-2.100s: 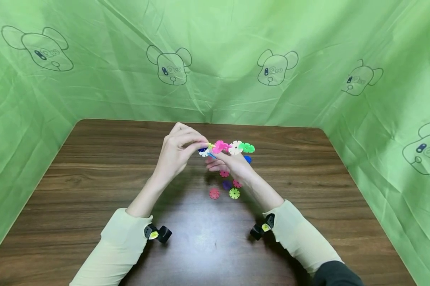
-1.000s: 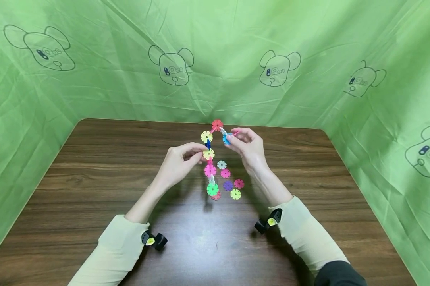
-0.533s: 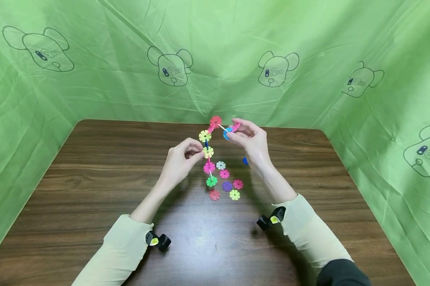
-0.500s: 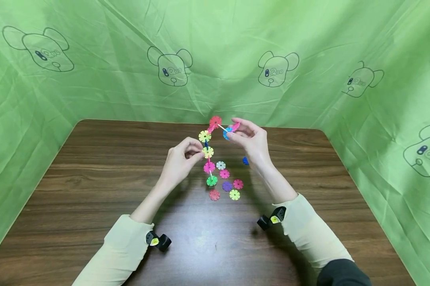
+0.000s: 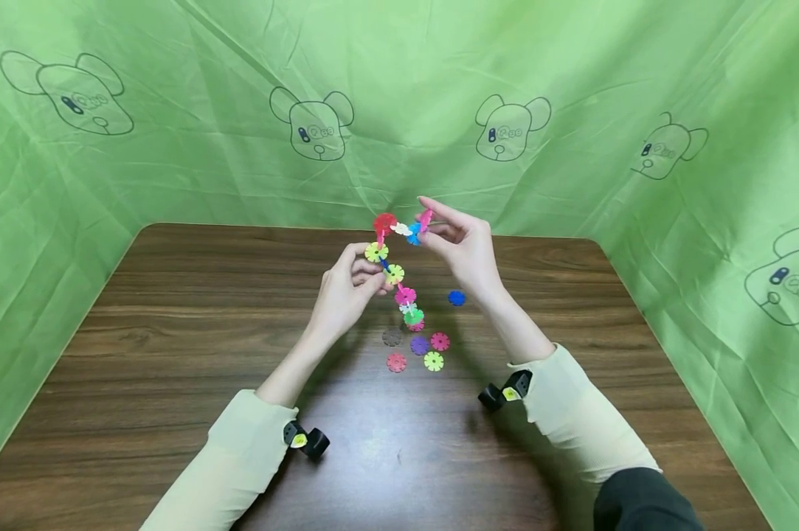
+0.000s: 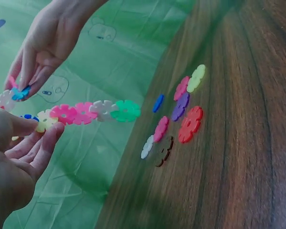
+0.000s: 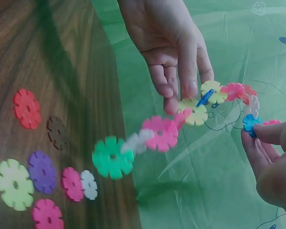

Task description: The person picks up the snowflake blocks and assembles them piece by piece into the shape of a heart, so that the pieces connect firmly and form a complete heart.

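A chain of interlocking flower-shaped plastic discs is held up in the air, bent at a red disc (image 5: 384, 223) at its top. My left hand (image 5: 346, 291) pinches the chain around a yellow disc (image 5: 393, 274). From there, pink and white discs lead down to a green disc (image 5: 414, 317) at the lower end. My right hand (image 5: 468, 247) pinches the other end at a light blue disc (image 7: 251, 125), beside a pink disc (image 5: 426, 218). A white disc (image 5: 401, 228) joins the light blue disc to the red one. Fingertips partly cover the gripped discs.
Loose discs lie on the wooden table (image 5: 173, 332) below the chain: purple (image 5: 420, 345), red (image 5: 396, 362), yellow-green (image 5: 434, 361), brown (image 5: 392, 337), pink (image 5: 440, 341) and white (image 6: 147, 147). A blue disc (image 5: 457, 298) lies farther right. Green cloth (image 5: 399, 177) surrounds the table's back and sides.
The chain swung from lying sideways to hanging toward me, and my right hand took its far end. Lately both hands rose, and the green end moved right, uncovering the brown disc.
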`<state>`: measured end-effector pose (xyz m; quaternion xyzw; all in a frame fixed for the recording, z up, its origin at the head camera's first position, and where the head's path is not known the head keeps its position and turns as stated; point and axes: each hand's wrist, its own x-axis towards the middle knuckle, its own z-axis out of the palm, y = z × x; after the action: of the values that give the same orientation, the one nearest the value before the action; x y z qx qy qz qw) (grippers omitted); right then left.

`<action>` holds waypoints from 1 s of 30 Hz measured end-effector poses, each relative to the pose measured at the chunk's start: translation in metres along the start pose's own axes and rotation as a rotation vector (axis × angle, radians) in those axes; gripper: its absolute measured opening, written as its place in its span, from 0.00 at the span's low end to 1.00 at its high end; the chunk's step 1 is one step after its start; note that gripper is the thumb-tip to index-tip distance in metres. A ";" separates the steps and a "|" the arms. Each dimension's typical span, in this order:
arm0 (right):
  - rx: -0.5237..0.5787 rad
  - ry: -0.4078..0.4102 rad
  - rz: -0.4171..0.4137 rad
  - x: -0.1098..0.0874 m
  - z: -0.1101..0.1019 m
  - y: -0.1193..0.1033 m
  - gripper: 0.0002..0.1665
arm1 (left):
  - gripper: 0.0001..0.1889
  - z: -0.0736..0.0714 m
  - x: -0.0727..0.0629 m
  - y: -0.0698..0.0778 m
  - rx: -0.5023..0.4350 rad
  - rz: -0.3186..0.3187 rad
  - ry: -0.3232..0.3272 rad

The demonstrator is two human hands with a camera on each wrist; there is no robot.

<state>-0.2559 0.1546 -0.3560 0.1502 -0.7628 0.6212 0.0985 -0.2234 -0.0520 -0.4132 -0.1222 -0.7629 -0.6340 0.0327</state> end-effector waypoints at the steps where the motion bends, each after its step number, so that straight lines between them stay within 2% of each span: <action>1: -0.018 -0.005 -0.019 0.001 0.001 -0.001 0.30 | 0.24 0.001 0.002 -0.001 -0.018 -0.001 -0.007; 4: -0.052 -0.020 -0.062 0.005 0.003 -0.001 0.29 | 0.23 0.003 0.007 -0.003 -0.046 -0.015 -0.029; 8: -0.086 -0.040 -0.090 0.008 0.008 0.002 0.25 | 0.24 0.005 0.013 -0.007 -0.116 -0.070 -0.062; 16: -0.182 -0.099 -0.064 0.009 0.020 0.018 0.22 | 0.26 0.007 0.020 -0.028 -0.248 -0.240 -0.099; 19: -0.212 -0.127 -0.058 0.010 0.025 0.027 0.22 | 0.29 0.004 0.020 -0.037 -0.257 -0.298 -0.108; 23: -0.229 -0.156 -0.047 0.010 0.032 0.036 0.22 | 0.31 0.000 0.019 -0.046 -0.266 -0.339 -0.097; 25: -0.232 -0.163 -0.041 0.010 0.036 0.039 0.22 | 0.31 -0.003 0.017 -0.048 -0.246 -0.339 -0.083; 27: -0.239 -0.167 -0.037 0.011 0.039 0.042 0.22 | 0.32 -0.006 0.016 -0.049 -0.176 -0.321 -0.052; 30: -0.242 -0.173 -0.031 0.011 0.044 0.045 0.21 | 0.33 -0.013 0.014 -0.047 -0.034 -0.243 0.028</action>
<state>-0.2809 0.1182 -0.4032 0.2022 -0.8353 0.5078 0.0594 -0.2494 -0.0704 -0.4526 -0.0206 -0.7606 -0.6479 -0.0356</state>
